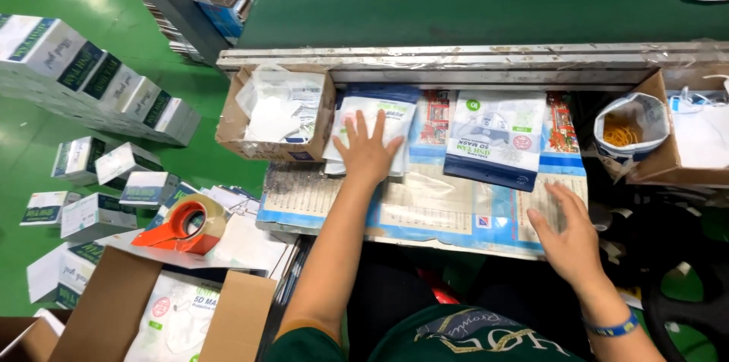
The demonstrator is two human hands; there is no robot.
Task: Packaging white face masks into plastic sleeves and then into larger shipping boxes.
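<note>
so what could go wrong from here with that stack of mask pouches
1. The left hand presses flat on a stack of mask pouches that looks unevenly fanned, so it may slide apart.
2. The right hand rests near the work surface's front edge; a pouch dragged there could drop.
3. The tape dispenser sits on a loose cardboard flap and might tip.

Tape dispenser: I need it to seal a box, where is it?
The orange tape dispenser lies lower left in the head view, on a cardboard box flap, left of the left hand.
</note>
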